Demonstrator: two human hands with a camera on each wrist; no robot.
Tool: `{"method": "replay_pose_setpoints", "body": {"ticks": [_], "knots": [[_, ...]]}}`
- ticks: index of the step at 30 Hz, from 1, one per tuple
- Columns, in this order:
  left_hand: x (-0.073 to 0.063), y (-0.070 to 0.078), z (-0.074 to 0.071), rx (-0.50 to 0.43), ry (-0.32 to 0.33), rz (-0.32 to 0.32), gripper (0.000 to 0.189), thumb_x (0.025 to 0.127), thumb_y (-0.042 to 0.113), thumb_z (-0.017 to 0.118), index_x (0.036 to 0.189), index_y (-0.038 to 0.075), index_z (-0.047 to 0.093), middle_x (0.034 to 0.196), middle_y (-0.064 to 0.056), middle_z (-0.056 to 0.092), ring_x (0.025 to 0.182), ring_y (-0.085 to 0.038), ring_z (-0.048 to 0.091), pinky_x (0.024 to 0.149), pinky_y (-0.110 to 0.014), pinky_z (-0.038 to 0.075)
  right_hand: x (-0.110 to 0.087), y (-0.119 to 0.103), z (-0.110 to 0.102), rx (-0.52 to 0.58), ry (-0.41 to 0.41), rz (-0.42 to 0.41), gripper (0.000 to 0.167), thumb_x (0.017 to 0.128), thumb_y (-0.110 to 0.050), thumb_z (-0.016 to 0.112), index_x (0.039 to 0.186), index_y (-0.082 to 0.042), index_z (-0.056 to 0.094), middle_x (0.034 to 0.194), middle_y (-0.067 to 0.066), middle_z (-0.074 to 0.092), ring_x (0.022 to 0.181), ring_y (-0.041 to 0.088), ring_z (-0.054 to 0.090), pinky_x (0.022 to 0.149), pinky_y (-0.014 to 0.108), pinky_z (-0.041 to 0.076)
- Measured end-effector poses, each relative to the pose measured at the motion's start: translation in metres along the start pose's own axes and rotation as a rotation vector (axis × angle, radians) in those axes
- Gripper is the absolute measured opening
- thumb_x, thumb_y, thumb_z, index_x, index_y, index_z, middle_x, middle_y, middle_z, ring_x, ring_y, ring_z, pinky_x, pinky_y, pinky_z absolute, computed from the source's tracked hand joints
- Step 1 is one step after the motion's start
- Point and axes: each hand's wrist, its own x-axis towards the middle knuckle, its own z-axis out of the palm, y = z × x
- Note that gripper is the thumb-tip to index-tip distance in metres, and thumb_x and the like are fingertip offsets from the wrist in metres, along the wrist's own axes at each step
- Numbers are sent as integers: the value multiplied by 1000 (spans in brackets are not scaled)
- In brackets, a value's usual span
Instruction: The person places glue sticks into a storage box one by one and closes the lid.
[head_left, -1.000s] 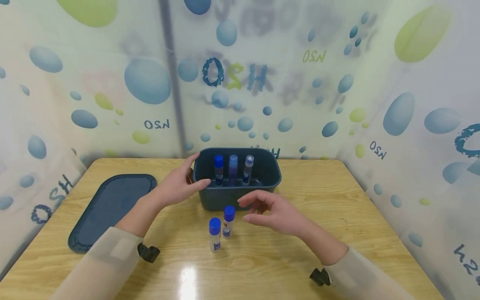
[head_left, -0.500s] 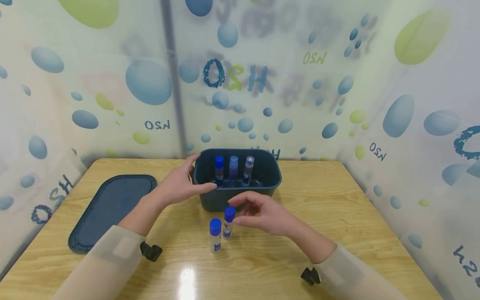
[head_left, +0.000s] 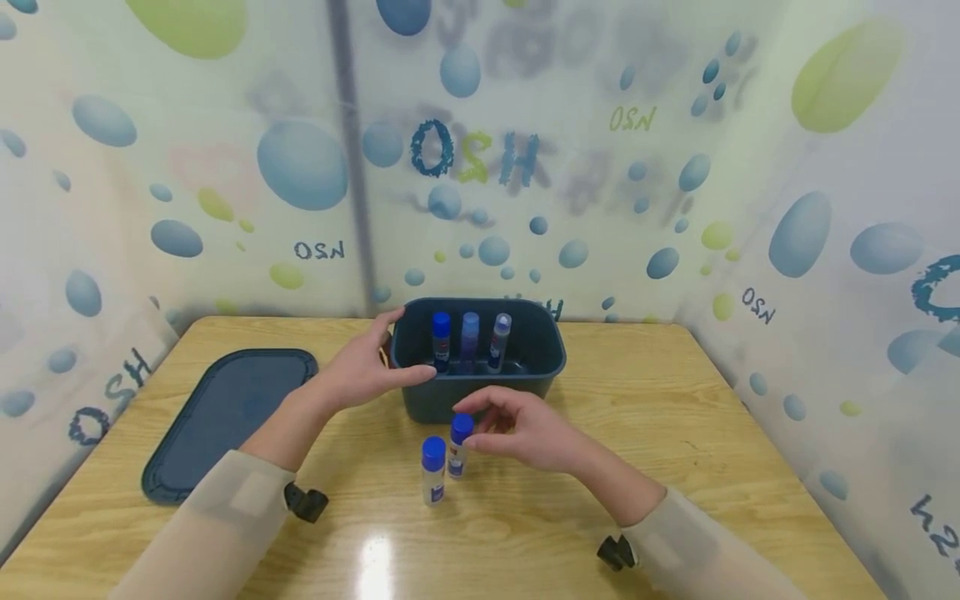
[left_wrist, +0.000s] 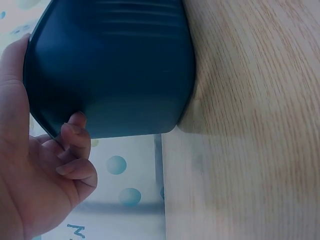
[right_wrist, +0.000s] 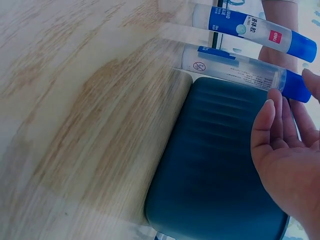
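Observation:
My left hand point(head_left: 367, 367) grips the left end of a dark blue plastic bin point(head_left: 480, 398), thumb over the front rim. In the left wrist view its curled fingers point(left_wrist: 77, 172) lie at the bin's end wall. My right hand point(head_left: 525, 429) pinches the blue cap of a clear liquid glue bottle point(right_wrist: 230, 68), which stands upright before the bin. Thumb and fingertips are at the cap in the right wrist view. A second blue-capped glue bottle point(head_left: 433, 473) stands just nearer and to the left. Inside the bin, three slim tubes stand in a row, including a blue-capped one point(head_left: 441, 343).
A dark blue lid point(head_left: 225, 425) lies flat at the left of the wooden table point(head_left: 637, 400). Patterned curtains point(head_left: 630, 183) enclose the back and sides. Each sleeve carries a small black wrist camera, such as the left one point(head_left: 306, 502).
My right hand has moved left to the nearer-bin glue bottle and closed thumb and fingers on its cap. The left thumb has slid slightly right along the front rim.

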Motion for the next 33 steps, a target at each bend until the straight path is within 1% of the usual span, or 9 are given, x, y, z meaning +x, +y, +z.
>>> {"method": "replay_pose_setpoints", "body": {"ticks": [5,7,12,20,25,30,33], "knots": [[0,0,1,-9,-1,-3,125,88,74,80,178,18,12,117,-14,63,92,-25,63,73,-36,55,0,3,1,2,5,0,34,105,-19,77,138,-12,72,121,8,75,100,17,67,84,26,57],[-1,0,1,-12,0,-3,126,88,75,80,178,18,12,117,-14,63,91,-25,63,73,-36,55,0,4,1,-1,7,1,33,105,-20,77,137,-14,73,120,6,76,100,18,68,85,26,57],[-1,-2,2,-11,7,-6,125,88,75,79,178,19,12,120,-15,63,94,-26,63,74,-36,55,2,4,2,-6,6,6,33,104,-20,78,137,-18,74,120,0,76,101,19,68,85,26,57],[-1,-1,2,-25,3,-4,126,88,74,80,178,18,11,118,-15,63,94,-26,63,74,-36,55,4,5,4,-13,7,-19,32,105,-20,77,136,-20,75,121,-1,76,100,19,68,85,26,57],[-1,-1,3,-21,2,-6,126,88,75,80,178,18,12,119,-15,63,95,-26,62,74,-36,55,1,5,4,-1,23,-46,33,105,-17,77,137,-17,74,123,2,77,99,18,68,85,26,58],[0,-2,3,-23,3,-3,126,88,74,80,178,18,11,118,-15,63,94,-26,62,74,-36,54,-6,3,1,9,51,-86,34,105,-16,76,139,-12,73,125,5,77,98,19,69,85,27,59],[0,-2,3,-22,1,-5,126,88,75,80,178,19,11,120,-15,63,96,-26,63,75,-36,55,-12,-1,-3,0,65,-92,35,105,-17,76,140,-13,72,124,5,76,96,20,68,83,28,59]]}}
